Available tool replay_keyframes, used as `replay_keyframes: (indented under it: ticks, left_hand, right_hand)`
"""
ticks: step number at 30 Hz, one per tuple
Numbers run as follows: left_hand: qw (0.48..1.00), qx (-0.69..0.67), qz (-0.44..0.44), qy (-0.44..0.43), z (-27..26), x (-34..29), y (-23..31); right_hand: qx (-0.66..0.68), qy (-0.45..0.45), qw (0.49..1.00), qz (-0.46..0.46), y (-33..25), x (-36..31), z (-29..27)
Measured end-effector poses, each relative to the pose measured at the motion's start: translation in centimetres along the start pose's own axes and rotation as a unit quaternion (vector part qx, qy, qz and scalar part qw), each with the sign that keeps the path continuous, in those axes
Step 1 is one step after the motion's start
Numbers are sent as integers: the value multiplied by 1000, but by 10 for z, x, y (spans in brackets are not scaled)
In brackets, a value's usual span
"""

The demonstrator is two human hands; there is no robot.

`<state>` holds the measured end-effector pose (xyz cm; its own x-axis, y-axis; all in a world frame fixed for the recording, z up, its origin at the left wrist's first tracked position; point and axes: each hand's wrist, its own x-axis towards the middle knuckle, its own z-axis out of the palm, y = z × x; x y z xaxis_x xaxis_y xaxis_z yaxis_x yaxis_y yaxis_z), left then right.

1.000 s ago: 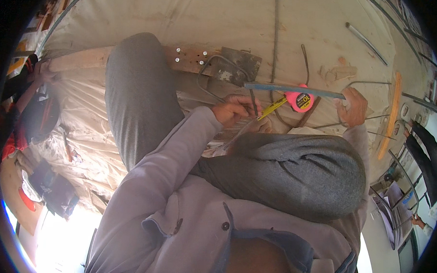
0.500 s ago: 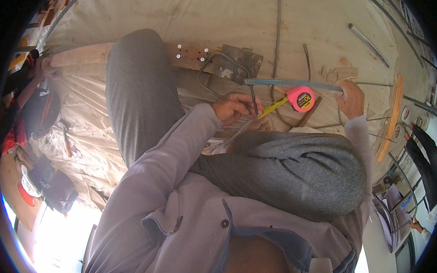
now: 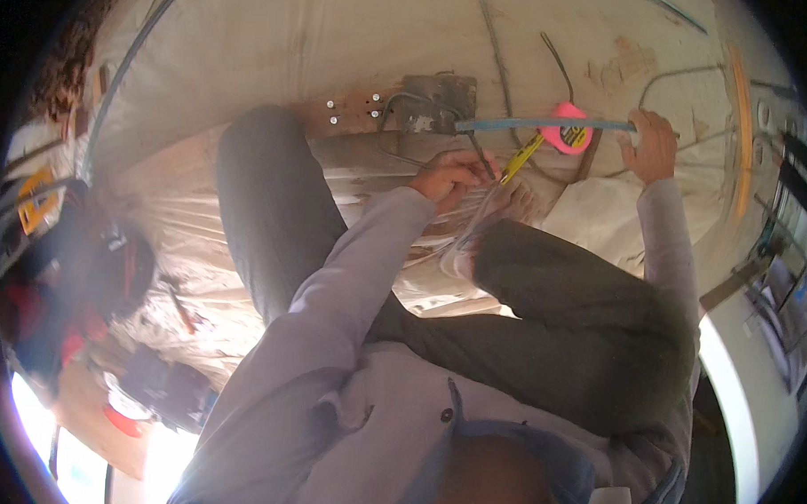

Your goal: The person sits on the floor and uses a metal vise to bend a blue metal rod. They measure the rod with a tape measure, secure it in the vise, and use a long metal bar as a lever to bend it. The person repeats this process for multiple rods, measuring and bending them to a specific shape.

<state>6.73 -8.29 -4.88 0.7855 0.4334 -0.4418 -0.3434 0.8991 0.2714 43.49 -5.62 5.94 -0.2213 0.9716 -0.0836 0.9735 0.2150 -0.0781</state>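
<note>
My left hand (image 3: 450,178) is closed round a bent steel rod (image 3: 400,99), a loop whose end comes down to the fingers. The rod rests by a dark metal plate (image 3: 440,89) on a wooden plank (image 3: 350,113) with several bolt heads. My right hand (image 3: 652,147) grips the right end of a long blue-grey metal bar (image 3: 523,124), whose other end reaches the plate. Between the hands, a pink tape measure (image 3: 568,140) lies partly behind the bar. Its yellow blade (image 3: 520,160) points toward my left fingers.
Loose rods (image 3: 495,51) lie on the pale ground sheet (image 3: 340,36). An orange wooden strip (image 3: 743,131) is at the right. At the left, a blurred person (image 3: 65,267) sits near a hammer-like tool (image 3: 178,306). My bent knees flank the work area.
The view has shifted, so the plate and bar sit slightly higher. Relative to the bar, the tape measure now shows behind it. Both hands keep their holds.
</note>
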Motion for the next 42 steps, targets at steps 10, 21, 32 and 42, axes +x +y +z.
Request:
replay_keyframes:
  ticks: [10,21,32,42]
  left_hand:
    - [998,6,-61,-2,4,-3,14]
    - [998,34,-53,-2,-7,1,11]
    - [981,168,-87,-47,-15,-2,22]
    - [980,-140,-74,117,-12,-35,20]
  right_hand:
    - [-89,-29,976,197,-15,-2,13]
    - [-71,-40,961,263,-26,-18,23]
    - [-122,-118,928,331,-50,-49,31]
    - [-92,-116,934,326,-45,-48,34]
